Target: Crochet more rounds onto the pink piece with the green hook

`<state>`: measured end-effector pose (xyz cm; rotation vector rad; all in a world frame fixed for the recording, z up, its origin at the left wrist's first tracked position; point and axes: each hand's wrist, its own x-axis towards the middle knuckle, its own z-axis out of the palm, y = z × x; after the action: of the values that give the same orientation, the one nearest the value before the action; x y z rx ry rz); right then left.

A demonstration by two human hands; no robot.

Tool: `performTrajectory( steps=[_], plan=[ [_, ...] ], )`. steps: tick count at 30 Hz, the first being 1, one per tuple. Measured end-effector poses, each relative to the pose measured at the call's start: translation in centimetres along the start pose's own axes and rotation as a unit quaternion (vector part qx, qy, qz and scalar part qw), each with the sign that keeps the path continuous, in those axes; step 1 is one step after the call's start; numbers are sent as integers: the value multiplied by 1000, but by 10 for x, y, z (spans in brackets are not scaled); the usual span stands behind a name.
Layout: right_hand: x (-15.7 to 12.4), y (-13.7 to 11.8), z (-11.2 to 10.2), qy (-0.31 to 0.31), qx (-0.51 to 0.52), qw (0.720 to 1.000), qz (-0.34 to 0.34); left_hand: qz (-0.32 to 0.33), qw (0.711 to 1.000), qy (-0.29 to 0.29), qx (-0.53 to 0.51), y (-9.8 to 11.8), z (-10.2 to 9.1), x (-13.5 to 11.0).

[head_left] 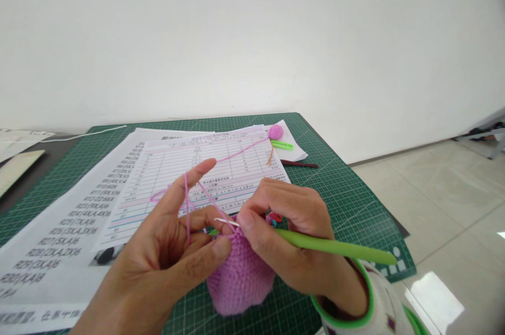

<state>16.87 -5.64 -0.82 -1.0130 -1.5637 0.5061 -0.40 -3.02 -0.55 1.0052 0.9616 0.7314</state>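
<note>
My left hand (169,251) pinches the rim of a pink crocheted piece (240,277) between thumb and middle finger. Its index finger is raised, with pink yarn (186,198) looped over it. My right hand (292,235) grips a crochet hook with a green handle (339,247); the metal tip (226,222) sits at the top edge of the pink piece. The yarn runs back across the papers to a small pink ball (275,132).
A green cutting mat (347,203) covers the table. Printed sheets (189,172) with tables and text lie on it. A green clip (282,145) and a dark pencil (300,164) lie near the ball. The table edge and tiled floor (445,203) are to the right; a white wall stands behind.
</note>
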Motion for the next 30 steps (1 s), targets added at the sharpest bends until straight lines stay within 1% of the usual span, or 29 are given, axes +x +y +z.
performTrajectory(
  steps=[3, 6, 8, 11, 14, 16, 20, 22, 25, 27, 30],
  plan=[
    [-1, 0, 0, 15, -16, 999, -23, 9, 1000, -7, -6, -1, -1, 0],
    [-3, 1, 1, 21, -70, 996, -60, -3, 1000, -12, -17, -2, -1, 1],
    [-4, 2, 3, 31, -117, 988, -99, -11, 1000, -15, -23, -3, 0, 2],
    [-6, 4, 7, 52, -183, 969, -158, -5, 999, -23, -27, -4, 1, 3],
    [-8, 4, 8, 68, -213, 958, -183, 3, 999, -23, -29, -5, 0, 3],
    [-9, 3, 7, 76, -189, 964, -173, 5, 999, -25, -28, -5, 0, 3],
    [-7, 2, 3, 61, -77, 988, -117, 11, 1000, -7, -7, -3, 0, 4],
    [-5, 1, 0, 41, -26, 995, -82, 15, 1000, 4, 0, -2, -1, 4],
    [-3, 1, -5, 4, 33, 998, -45, 5, 1000, 9, 4, 1, -2, 4],
    [-2, 1, -9, -23, 54, 998, -36, 0, 1000, 8, 8, 3, -1, 4],
    [-2, 3, -16, -65, 72, 994, -42, -10, 1000, 16, 20, 5, 2, 3]
  ],
)
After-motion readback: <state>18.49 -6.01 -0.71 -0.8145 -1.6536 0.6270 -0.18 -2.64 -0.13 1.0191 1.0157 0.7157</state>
